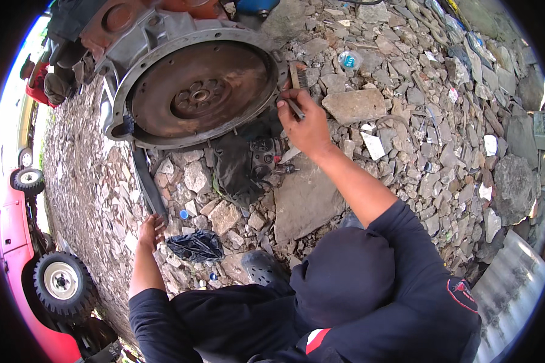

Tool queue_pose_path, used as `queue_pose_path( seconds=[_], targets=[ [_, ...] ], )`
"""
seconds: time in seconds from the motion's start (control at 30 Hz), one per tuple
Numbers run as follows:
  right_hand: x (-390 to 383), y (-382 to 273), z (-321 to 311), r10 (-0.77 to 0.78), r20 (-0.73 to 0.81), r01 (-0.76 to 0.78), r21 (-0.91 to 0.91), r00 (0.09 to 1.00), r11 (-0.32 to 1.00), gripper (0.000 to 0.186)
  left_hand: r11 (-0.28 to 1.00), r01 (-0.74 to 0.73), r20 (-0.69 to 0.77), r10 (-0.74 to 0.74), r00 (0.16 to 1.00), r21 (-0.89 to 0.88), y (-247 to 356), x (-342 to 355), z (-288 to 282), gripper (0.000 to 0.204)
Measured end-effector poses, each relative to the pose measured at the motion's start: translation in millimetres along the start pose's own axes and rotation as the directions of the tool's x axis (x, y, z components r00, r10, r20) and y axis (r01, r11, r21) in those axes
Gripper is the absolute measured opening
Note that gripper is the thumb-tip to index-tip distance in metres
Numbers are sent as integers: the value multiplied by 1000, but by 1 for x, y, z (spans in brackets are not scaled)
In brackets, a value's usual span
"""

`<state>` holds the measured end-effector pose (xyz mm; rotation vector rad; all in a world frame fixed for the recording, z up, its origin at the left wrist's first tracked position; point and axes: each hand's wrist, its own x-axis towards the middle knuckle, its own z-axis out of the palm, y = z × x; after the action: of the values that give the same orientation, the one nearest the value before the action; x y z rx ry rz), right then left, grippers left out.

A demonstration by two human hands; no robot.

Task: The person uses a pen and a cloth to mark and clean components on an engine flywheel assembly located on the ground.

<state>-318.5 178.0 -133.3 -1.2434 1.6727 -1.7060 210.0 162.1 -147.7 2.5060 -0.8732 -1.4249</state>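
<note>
My right hand (307, 124) is closed around a brush (296, 77) with a wooden back and dark bristles. It is beside the right rim of a large engine's bell housing (181, 147). Inside that ring sits a round, rust-brown flywheel (224, 75) with a bolted hub (200, 95). Lower left, my left hand (151, 231) is held low with its fingers apart, near the lower end of a dark flat bar or strip (150, 187). I cannot tell whether they touch. Below the housing lie a dark cloth (236, 169) and greasy metal parts (263, 154).
Broken stone covers the ground, with larger slabs (306, 196) and a flat block (354, 106). A black plastic bag (195, 245), blue cap (183, 214) and plastic bottle (350, 60) lie about. A red vehicle (18, 242) stands left; corrugated sheet (511, 302) lies lower right. Another person (39, 85) is far left.
</note>
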Motion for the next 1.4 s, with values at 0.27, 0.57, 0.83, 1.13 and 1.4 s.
queue_pose_path(
  seconds=[0.27, 0.57, 0.83, 1.13, 1.4],
  targets=[
    [18, -20, 0, -354, -22, 352, -60, 935, 934, 17, 1000, -21, 12, 21, 1000, -16, 5, -2, 4, 46],
    [10, -7, 2, -390, 284, 479, -413, 876, 775, 20, 997, -71, 10, 71, 997, 32, 19, -5, 8, 42],
    [25, -20, 9, -557, 320, 642, -388, 767, 662, 17, 991, -132, 65, 131, 989, 14, 31, -6, 18, 40],
    [38, -19, 4, -401, 404, 558, -433, 822, 708, 14, 977, -210, 113, 211, 971, -22, 43, -1, 28, 45],
    [44, -26, 3, -342, 465, 567, -531, 816, 630, 16, 971, -236, 133, 237, 962, -21, 44, 9, 34, 45]
  ],
)
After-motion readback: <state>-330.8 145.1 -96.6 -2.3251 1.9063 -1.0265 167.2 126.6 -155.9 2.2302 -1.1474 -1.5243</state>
